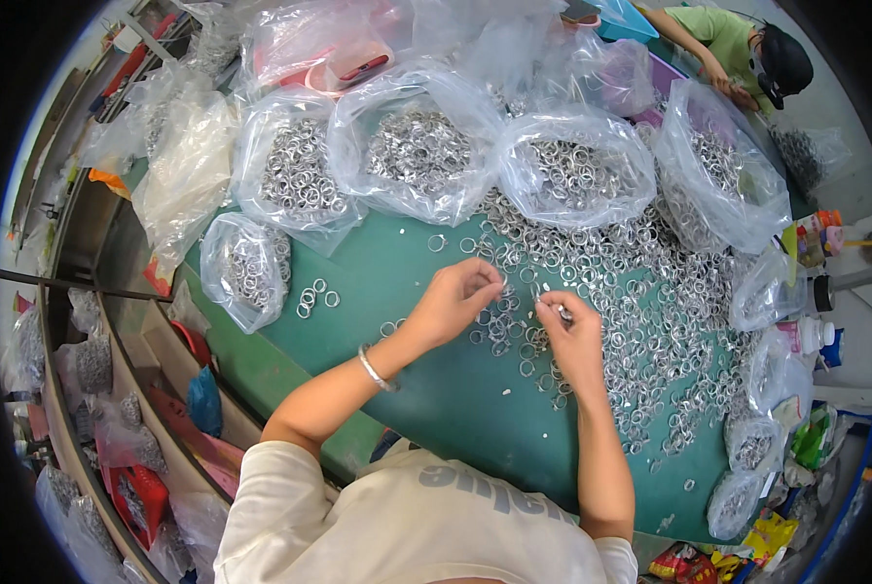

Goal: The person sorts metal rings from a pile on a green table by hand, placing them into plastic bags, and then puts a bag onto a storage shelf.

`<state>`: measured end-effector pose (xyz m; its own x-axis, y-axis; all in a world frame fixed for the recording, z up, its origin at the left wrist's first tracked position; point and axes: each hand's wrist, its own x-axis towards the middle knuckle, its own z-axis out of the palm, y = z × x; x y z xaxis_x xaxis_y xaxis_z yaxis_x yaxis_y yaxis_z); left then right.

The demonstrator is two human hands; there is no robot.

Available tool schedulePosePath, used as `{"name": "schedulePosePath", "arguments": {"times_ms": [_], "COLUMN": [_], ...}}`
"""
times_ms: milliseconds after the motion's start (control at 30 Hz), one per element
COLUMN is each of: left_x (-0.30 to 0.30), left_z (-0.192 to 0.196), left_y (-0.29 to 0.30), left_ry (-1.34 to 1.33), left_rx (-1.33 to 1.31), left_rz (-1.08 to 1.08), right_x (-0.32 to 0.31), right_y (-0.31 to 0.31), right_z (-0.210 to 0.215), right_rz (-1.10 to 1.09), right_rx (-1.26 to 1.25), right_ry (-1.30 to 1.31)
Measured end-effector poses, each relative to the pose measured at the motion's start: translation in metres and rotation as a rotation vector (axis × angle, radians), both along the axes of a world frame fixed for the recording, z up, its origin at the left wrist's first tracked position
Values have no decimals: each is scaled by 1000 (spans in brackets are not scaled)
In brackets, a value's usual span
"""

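Many small silvery metal rings [640, 341] lie loose across the green tabletop [407, 389], thickest on the right side. Over the near edge of this spread is my left hand [460, 297], its fingers curled together in a pinch. What sits between those fingertips, if anything, is too small to make out. A short way to its right, my right hand [574, 336] is closed with fingers bent, and a bit of silvery metal ring [563, 312] shows at them. Loose rings lie on the table between and beneath both hands.
Open clear plastic bags full of rings line the far side, including a wide bag [418, 146] and a right-hand bag [718, 180]. A small bag [246, 273] stands at left. Shelves [154, 370] hold more bags. Another person [738, 54] works at the far right.
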<state>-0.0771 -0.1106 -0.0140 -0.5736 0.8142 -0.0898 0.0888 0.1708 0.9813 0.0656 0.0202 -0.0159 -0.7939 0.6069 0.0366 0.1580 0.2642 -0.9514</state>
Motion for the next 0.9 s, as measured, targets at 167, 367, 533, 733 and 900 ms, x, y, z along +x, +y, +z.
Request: {"name": "schedulePosePath", "arguments": {"times_ms": [167,367,533,733,900], "left_x": [21,36,59,92,92], "left_z": [11,1,-3,23,25], "left_y": [-10,-16,-14,-12,-13], "left_ry": [-597,-638,-832,-9,349], "left_rx": [134,148,150,6,151], "left_rz": [-23,-103,35,34,-3], "right_x": [21,29,39,50,62], "right_y": [-4,-4,-12,-30,-33], "right_z": [21,19,14,22,28], "right_rz": [-19,-55,-50,-42,5], "right_rx": [-1001,-1016,-987,-866,-853], "right_ry": [78,50,111,89,111]}}
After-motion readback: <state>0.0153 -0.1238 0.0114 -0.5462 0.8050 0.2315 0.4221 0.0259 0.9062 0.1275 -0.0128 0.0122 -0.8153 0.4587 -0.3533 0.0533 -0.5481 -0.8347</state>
